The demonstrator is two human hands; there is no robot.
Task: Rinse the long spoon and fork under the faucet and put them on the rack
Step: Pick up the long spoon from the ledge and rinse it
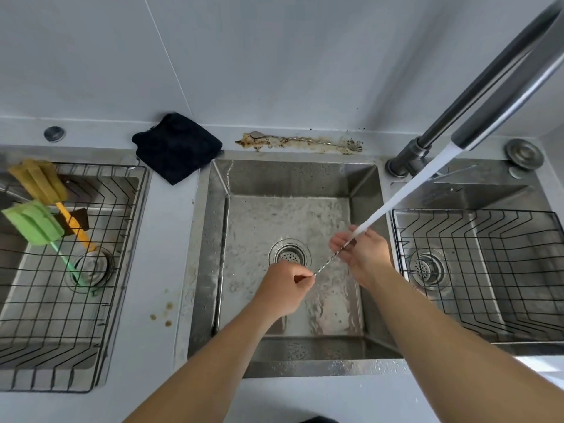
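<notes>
Head view, with the middle sink (218, 239) as landmark: left of it a wire rack (100, 239) holds a yellow brush (39, 181) and a green brush (32, 222). Over the sink's drain (290, 254) the left hand (285, 290) pinches one end of a long twisted utensil (328, 262), and the right hand (361, 253) curls loosely round its other end under the faucet (488, 87) stream. Behind the sink a second long utensil (305, 140) lies on the stained ledge; right of it sits another wire rack (476, 270).

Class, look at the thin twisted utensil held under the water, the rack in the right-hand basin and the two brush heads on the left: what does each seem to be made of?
Thin twisted utensil: apparently polished metal; it glints silver. Black wire rack: probably coated metal wire, since the thin rods look matte and dark. Green brush head and yellow brush head: likely sponge or foam, with a soft, dull, ribbed look.
</notes>
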